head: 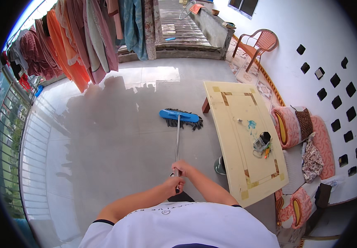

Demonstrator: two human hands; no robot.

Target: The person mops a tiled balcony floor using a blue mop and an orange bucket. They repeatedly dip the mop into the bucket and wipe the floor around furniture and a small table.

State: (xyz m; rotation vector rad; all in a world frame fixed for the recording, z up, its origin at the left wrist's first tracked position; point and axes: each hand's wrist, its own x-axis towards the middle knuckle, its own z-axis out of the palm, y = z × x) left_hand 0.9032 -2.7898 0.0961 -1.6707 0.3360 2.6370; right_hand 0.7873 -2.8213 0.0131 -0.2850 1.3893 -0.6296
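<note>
Both hands grip the metal pole (pixel 178 139) of a flat dust mop in front of my body. My left hand (pixel 174 185) is closed around the pole near its top end. Just beyond it, farther down the pole, my right hand (pixel 181 168) is wrapped around it too. The mop's blue plate (pixel 183 116) lies ahead of me, with a dark grey fringe (pixel 197 124) spread on the grey tiled floor (pixel 110 148). The head sits left of the table, apart from it.
A cream table (pixel 231 139) stands to my right, bearing small items. Behind it is a pink padded sofa (pixel 324 142). A wicker armchair (pixel 260 46) stands by the white wall. Laundry (pixel 69 43) hangs at the far left, above a metal railing (pixel 14 130). A bin (pixel 219 166) sits beside the table.
</note>
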